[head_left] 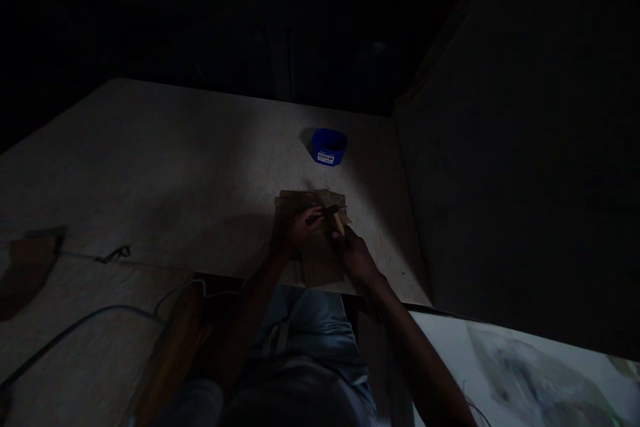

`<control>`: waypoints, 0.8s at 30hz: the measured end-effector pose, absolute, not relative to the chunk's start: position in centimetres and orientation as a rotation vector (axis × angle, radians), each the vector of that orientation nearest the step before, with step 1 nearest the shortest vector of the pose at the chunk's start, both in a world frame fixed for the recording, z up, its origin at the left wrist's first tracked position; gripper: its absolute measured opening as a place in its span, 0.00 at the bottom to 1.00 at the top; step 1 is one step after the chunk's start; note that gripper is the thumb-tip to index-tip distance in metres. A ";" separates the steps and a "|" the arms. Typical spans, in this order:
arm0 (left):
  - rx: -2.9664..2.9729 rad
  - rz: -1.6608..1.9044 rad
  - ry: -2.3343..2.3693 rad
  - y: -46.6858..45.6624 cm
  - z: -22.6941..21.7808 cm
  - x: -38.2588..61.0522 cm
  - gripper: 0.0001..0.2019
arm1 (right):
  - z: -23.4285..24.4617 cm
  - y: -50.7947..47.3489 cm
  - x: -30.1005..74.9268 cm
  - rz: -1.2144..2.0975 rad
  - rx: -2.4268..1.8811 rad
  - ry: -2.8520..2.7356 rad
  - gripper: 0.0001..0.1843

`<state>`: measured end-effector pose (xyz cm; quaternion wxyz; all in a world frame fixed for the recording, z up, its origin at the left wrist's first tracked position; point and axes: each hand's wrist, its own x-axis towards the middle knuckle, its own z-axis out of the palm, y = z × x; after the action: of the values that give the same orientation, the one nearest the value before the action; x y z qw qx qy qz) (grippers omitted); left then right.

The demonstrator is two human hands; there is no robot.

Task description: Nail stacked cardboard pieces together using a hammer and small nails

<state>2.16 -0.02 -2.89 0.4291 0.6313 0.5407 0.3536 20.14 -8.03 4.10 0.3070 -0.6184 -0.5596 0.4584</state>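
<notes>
Now, right hand [356, 255] clamped round light-handled tool [340, 223]; left hand [301, 227] just beside its dark head, grip too dim to tell. Brown sheets [323, 267] beneath, near edge of table [220, 167]; blue tub [329, 145] beyond.

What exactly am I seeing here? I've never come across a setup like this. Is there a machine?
No machine shows: these are a person's bare hands, in one dim picture from a camera worn on their head, looking forward and down. The right hand holds what looks like a hammer. The left hand is over brown cardboard, close to that tool; it's too dark to tell whether it grips anything. Farther back on the table stands a blue container with a white label.
</notes>
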 end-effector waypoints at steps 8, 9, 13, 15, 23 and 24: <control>1.586 0.891 1.286 0.0 -3.1 2.2 0.15 | 4.4 -7.4 21.0 1.194 -1.577 -1.536 0.24; 1.591 0.890 1.294 0.0 -3.1 2.2 0.14 | 4.4 -7.3 21.0 1.213 -1.603 -1.550 0.24; 1.600 0.896 1.298 0.3 -3.8 2.3 0.14 | 4.6 -7.1 21.2 1.212 -1.654 -1.584 0.25; 1.603 0.900 1.288 0.5 -4.2 2.3 0.14 | 4.8 -7.1 21.3 1.171 -1.637 -1.598 0.25; 1.685 0.923 1.290 0.7 -5.2 2.0 0.13 | 4.9 -6.9 21.3 1.193 -1.691 -1.680 0.24; 1.692 0.930 1.282 0.8 -5.3 2.0 0.13 | 4.9 -6.9 21.3 1.172 -1.660 -1.672 0.24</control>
<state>1.98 0.77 -5.29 0.4007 0.6689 0.5069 0.3675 21.26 -6.90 4.86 0.2522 -0.6105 -0.6148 0.4308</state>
